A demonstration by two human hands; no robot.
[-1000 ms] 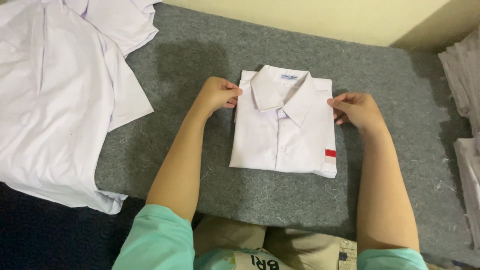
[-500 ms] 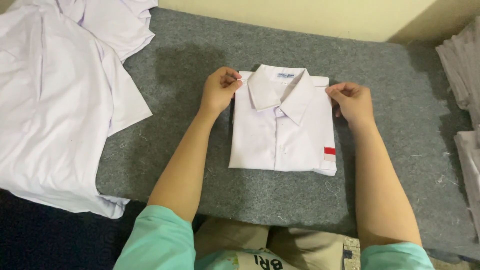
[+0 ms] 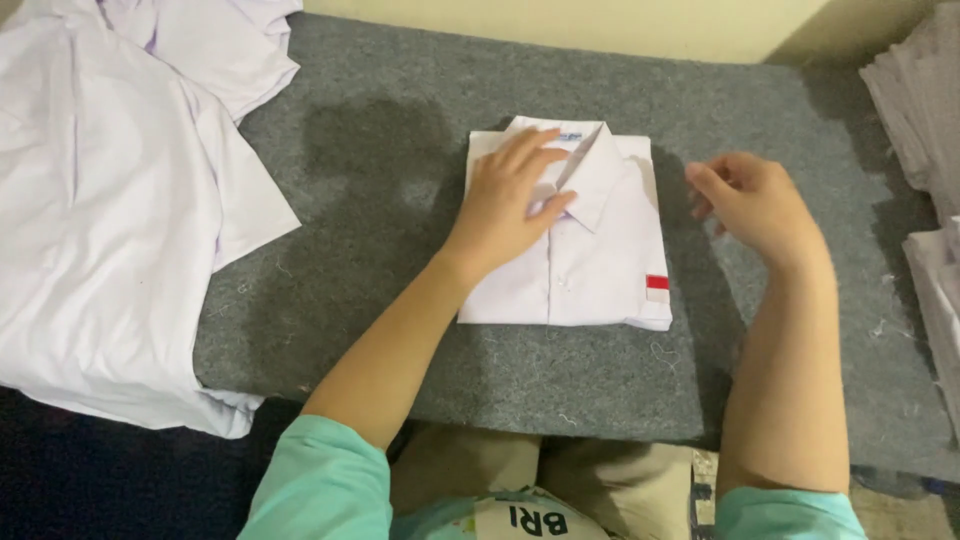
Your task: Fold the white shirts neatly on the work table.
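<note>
Folded white collared shirt [image 3: 590, 250] lies mid grey felt worktop [image 3: 380, 300], long axis running away from the person. Left hand [image 3: 512, 205] flat on it, fingers spread, gripping nothing. Right hand [image 3: 750, 205] loosely curled, empty, just beside its right edge.

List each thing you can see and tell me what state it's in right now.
Folded shirt: folded neat, collar up, flat on the mat.
Left hand: open, palm pressed on the shirt.
Right hand: open, off the shirt, holding nothing.
Loose shirts: unfolded, spread out.
Grey mat: lying flat.
Stack at the right edge: piled.
</note>
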